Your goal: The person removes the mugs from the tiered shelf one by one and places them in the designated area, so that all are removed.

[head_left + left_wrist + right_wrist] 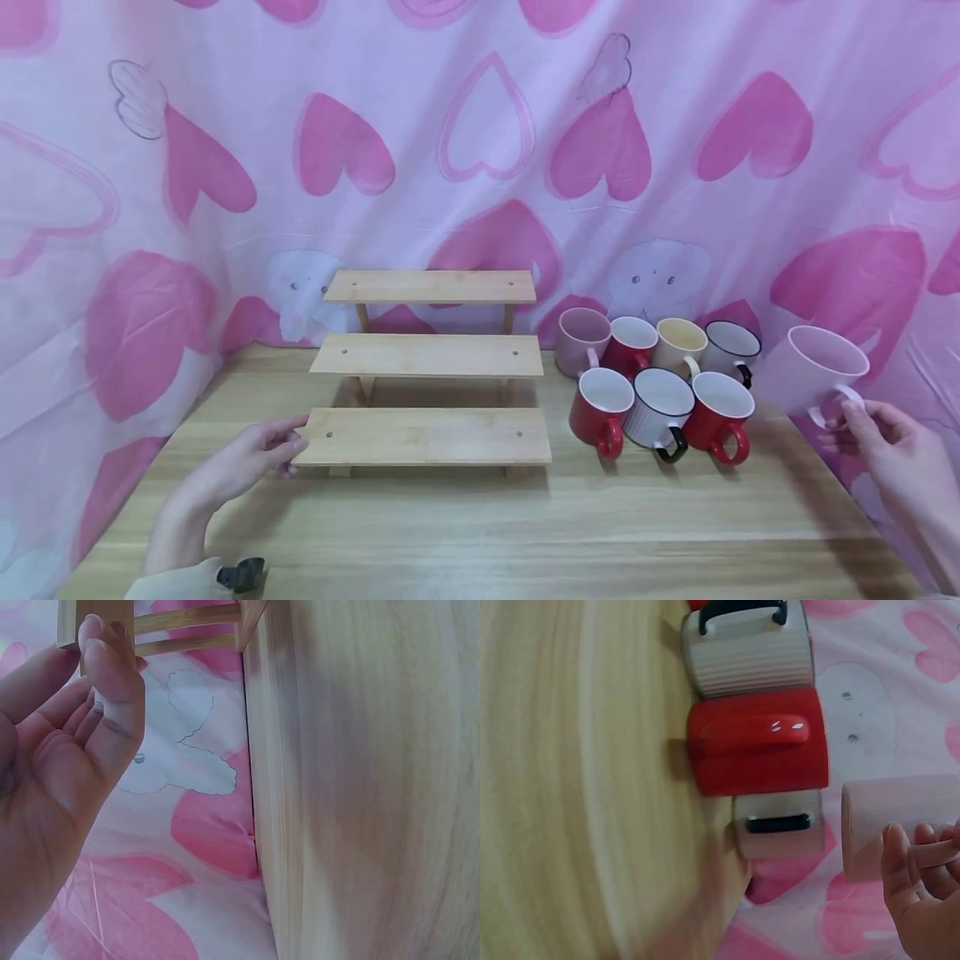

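Observation:
A tiered wooden display stand with three steps stands left of centre in the head view. My left hand pinches the left end of its lowest board; the left wrist view shows thumb and fingers about the board's end. Off to the right, my right hand holds a pale pink mug by its handle, raised above the table. In the right wrist view that mug hangs apart from a red mug and a striped white mug with a black handle.
Right of the stand, several mugs are grouped in two rows: a mauve mug, a cream mug and red and white ones among them. A pink heart-patterned cloth hangs behind the wooden table.

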Action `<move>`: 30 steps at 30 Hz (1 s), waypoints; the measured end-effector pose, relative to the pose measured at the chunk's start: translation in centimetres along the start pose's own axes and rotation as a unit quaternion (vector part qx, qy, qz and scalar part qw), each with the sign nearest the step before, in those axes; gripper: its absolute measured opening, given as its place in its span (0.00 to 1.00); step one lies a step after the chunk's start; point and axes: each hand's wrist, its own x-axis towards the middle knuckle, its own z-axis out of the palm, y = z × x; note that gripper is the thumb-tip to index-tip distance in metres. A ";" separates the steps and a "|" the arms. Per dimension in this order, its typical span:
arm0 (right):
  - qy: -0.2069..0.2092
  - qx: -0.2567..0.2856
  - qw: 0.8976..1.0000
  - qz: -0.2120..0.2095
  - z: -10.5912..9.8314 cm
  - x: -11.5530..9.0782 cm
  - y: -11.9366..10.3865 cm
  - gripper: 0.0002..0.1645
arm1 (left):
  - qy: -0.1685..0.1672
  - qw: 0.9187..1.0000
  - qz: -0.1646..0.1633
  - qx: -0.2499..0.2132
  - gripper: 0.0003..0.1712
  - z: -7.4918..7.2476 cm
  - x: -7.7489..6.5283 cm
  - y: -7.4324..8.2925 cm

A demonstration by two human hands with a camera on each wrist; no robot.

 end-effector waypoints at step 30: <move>-0.120 0.282 0.946 0.101 0.4 -0.8 6.6 0.18 | 0.006 1.000 -0.003 0.003 0.36 -0.1 -0.3 0.3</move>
